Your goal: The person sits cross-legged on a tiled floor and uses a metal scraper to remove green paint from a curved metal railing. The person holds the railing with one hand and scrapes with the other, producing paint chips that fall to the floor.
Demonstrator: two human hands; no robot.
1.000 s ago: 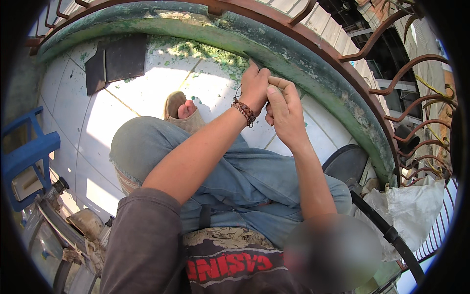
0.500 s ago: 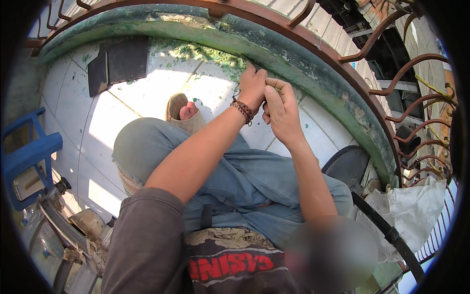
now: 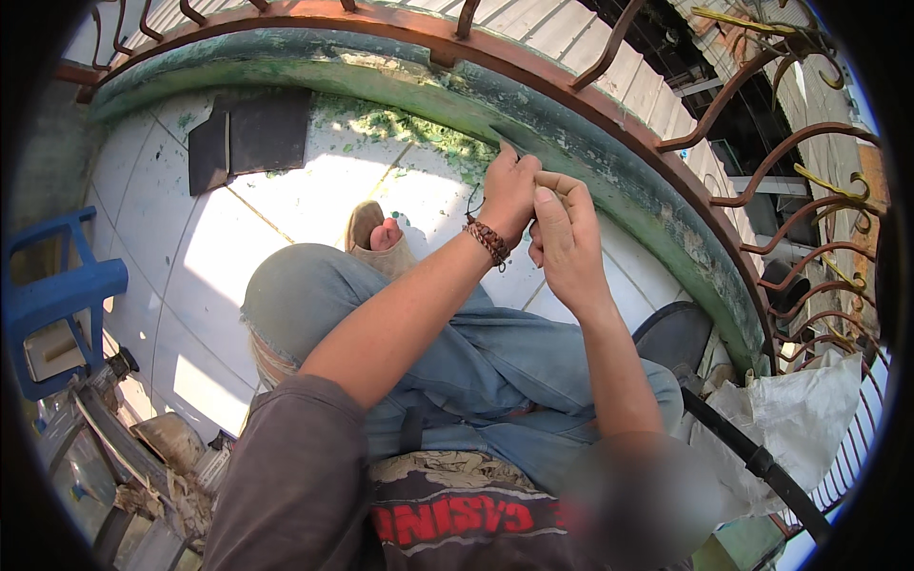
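Clock directions are taken from the centre of the head view. At one o'clock, the person's left hand (image 3: 514, 195), wearing a braided brown bracelet (image 3: 488, 240), reaches to the foot of a low, curved, flaking green wall (image 3: 628, 171); its fingers are folded together and appear to grasp a dark, thin, blade-like piece (image 3: 507, 135), mostly hidden, lying between fingertips and wall. At two o'clock, the right hand (image 3: 571, 233) curls against the left, thumb facing forefinger; whether it grips anything cannot be told. The paired hold presumably lends steadiness and pressure, while the folded legs in faded blue denim jeans (image 3: 514, 362) probably bring both hands within easy reach of the wall. Loose green flakes (image 3: 409, 126) gather toward twelve o'clock along the wall's base, likely matching its patchy coating. The surface is a floor of white square tiles (image 3: 319, 200), part sunlit, part shaded. A flat black sheet (image 3: 271, 133) lies at ten o'clock, perhaps set aside from the hands; a blue plastic stool (image 3: 71, 290) stands at nine, and a crumpled white sack (image 3: 800, 419) rests near four. Above the wall runs a brown metal railing (image 3: 400, 24) with curled bars, beyond which, past twelve, shows a pale corrugated roof (image 3: 519, 24).
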